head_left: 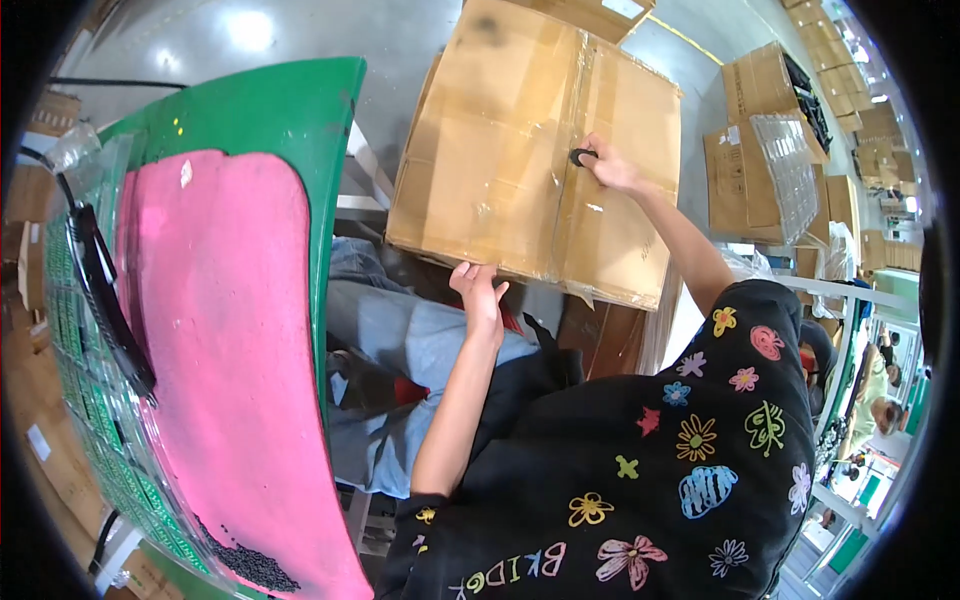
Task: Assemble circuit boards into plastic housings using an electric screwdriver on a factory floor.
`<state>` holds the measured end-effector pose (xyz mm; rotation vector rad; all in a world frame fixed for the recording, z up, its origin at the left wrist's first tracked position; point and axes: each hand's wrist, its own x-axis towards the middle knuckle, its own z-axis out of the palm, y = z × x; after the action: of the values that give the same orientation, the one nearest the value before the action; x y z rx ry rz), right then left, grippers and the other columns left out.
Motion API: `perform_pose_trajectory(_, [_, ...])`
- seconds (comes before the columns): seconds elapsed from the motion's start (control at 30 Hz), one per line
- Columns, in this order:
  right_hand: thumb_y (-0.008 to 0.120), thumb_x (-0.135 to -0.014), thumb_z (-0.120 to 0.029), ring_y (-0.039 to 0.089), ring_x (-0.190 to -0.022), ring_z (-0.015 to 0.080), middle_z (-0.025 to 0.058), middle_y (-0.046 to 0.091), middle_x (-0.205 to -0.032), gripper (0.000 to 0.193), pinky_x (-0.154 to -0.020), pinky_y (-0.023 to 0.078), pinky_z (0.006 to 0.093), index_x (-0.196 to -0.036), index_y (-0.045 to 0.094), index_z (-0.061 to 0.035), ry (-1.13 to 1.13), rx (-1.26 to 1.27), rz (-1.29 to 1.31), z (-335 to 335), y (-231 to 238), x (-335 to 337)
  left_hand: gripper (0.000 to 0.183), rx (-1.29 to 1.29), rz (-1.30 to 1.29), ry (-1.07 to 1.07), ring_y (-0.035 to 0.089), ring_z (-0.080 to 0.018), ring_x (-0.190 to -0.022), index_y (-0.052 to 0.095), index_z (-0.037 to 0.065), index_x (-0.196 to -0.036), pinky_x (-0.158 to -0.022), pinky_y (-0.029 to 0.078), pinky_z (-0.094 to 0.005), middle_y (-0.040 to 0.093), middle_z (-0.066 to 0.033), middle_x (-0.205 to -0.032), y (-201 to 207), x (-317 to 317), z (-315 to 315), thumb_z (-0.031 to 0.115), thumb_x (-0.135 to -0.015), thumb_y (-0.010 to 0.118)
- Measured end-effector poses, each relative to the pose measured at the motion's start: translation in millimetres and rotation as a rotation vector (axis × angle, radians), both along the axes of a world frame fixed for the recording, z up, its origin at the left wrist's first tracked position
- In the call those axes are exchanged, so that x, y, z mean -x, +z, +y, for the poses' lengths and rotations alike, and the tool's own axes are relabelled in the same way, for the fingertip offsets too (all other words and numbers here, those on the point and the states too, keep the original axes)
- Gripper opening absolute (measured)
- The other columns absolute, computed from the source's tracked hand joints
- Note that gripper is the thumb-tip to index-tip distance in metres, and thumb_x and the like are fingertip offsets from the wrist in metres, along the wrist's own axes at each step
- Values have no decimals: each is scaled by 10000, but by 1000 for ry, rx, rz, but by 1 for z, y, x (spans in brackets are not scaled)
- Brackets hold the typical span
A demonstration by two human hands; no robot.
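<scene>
Seated person working on a closed cardboard box (pixel 520 150), seen from above. The box, brown and sealed along its centre seam with clear tape, lies flat in front of the person's knees, to the right of the green tabletop (pixel 280 110).

Left hand (pixel 480 292): placed at the near edge of the box, fingers (pixel 466 273) loosely extended and resting against the cardboard, closed on nothing.

Right hand (pixel 610 168): reaches across the lid to the taped seam, its fingers curled around a small dark tool (pixel 582 156) whose tip touches the tape line. What kind of tool it is cannot be made out.

The tabletop carries a pink mat (pixel 220 330) with a small heap of dark granules (pixel 250 568) at its near end. Along the mat's left side lie green trays (pixel 95 400) under clear covers, with a black bar-shaped object (pixel 105 300) resting on them.

The person wears a black shirt with coloured flower patterns and blue jeans (pixel 400 350). To the right of the box stand further cardboard cartons (pixel 745 170), one supporting a stack of clear plastic trays (pixel 790 170). Grey floor (pixel 200 40) shows beyond the tabletop.
</scene>
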<state>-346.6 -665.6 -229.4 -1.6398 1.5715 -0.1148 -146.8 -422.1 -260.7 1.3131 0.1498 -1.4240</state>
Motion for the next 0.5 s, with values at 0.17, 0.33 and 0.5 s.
perform_pose_trajectory(0.17, [505,-957,-237,524,-581,157,57,498,-720,210,-515,484,335,-1101,481,-86,57,-155,-94,48,-15,6,281,54,138,78,557,-200,-964,472,121,-1072,-846,486,-423,535,-23,-1009,-15,-3,8,180,-843,623])
perform_pose_trajectory(0.33, [509,-963,-212,512,-548,149,52,494,-715,219,-463,459,311,-1139,472,-87,-16,-169,-63,109,-2,0,488,173,256,69,553,-239,-1099,374,8,-1312,-910,471,-436,557,-115,-1145,-14,-12,21,167,-892,565])
perform_pose_trajectory(0.5, [511,-968,-183,494,-513,146,60,498,-731,219,-456,446,301,-1157,460,-84,-15,-244,-131,150,7,-2,358,192,240,122,567,-285,-1130,482,-3,-1200,-953,464,-412,595,-157,-1186,-13,-14,20,191,-905,539])
